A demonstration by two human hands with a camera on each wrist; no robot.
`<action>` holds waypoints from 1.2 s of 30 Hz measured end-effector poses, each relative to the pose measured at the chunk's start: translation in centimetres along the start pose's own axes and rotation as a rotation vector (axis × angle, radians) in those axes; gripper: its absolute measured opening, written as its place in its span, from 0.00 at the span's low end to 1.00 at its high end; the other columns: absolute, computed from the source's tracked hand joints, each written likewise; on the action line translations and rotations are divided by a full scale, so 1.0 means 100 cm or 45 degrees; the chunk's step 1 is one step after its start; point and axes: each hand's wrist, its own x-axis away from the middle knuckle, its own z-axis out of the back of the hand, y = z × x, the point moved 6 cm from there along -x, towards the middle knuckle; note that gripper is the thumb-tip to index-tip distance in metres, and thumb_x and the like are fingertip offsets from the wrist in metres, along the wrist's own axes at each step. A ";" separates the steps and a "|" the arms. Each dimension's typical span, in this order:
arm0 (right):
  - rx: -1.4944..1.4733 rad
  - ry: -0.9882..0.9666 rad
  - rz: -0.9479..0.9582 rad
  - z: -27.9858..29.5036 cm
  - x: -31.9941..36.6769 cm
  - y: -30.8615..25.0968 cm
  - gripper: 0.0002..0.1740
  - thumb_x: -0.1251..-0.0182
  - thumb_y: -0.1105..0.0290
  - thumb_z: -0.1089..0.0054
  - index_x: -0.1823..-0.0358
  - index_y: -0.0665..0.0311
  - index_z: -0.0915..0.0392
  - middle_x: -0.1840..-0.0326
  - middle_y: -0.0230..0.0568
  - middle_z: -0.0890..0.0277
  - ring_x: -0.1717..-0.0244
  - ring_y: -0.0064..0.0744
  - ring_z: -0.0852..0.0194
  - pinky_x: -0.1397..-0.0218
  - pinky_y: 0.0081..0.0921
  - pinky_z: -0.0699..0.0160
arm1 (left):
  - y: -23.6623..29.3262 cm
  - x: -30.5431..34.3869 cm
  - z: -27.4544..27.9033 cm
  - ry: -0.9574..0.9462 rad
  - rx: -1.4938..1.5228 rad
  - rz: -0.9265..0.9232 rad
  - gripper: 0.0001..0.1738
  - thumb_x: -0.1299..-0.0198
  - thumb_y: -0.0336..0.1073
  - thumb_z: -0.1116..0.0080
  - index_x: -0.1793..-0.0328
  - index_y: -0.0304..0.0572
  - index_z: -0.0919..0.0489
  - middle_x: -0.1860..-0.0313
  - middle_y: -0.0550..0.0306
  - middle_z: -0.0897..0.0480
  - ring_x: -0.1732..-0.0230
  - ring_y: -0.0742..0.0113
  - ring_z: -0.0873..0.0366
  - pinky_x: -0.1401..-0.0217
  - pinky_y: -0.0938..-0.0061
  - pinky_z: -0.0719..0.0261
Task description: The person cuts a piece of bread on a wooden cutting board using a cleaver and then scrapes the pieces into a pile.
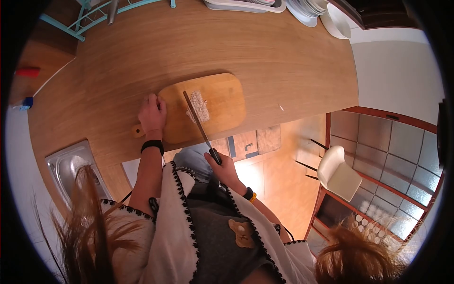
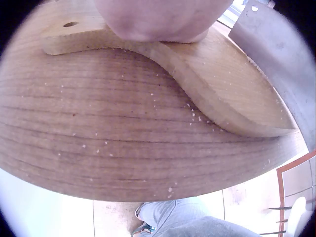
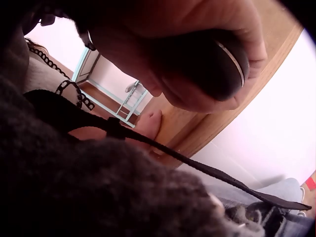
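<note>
A wooden cutting board (image 1: 222, 99) lies near the counter's front edge, its holed handle at the left. My left hand (image 1: 152, 113) grips the board's left side beside the handle, fingers bent. My right hand (image 1: 223, 168) holds a cleaver by its black handle (image 3: 207, 64). Seen nearly edge-on from above, the blade stretches over the board; in the left wrist view the broad cleaver blade (image 2: 281, 54) shows a hole in its corner. A pile of pale, finely chopped food, like minced meat (image 1: 200, 106), lies along the blade, mostly to its right.
Small pale crumbs dot the wooden counter (image 2: 98, 108) by the board. A steel sink (image 1: 71, 165) is at the left, a teal rack (image 1: 94, 23) at the far left. Plates (image 1: 302, 12) and a white bowl (image 1: 335, 22) stand far right. A chair (image 1: 333, 170) is on the floor.
</note>
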 end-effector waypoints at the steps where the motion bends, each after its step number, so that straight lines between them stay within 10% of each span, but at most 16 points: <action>1: 0.001 -0.001 -0.001 -0.001 0.000 0.001 0.27 0.34 0.49 0.42 0.75 0.70 0.25 0.85 0.48 0.31 0.82 0.40 0.32 0.75 0.35 0.35 | 0.000 0.000 0.000 -0.001 0.000 0.001 0.11 0.39 0.37 0.47 0.71 0.46 0.34 0.74 0.54 0.26 0.73 0.50 0.24 0.75 0.58 0.26; 36: -0.090 0.138 -0.109 0.017 -0.003 0.003 0.26 0.33 0.52 0.42 0.77 0.70 0.30 0.87 0.39 0.39 0.82 0.26 0.45 0.77 0.32 0.40 | 0.000 0.001 0.000 0.014 0.032 0.020 0.11 0.38 0.39 0.47 0.71 0.46 0.34 0.74 0.53 0.25 0.72 0.49 0.24 0.73 0.57 0.26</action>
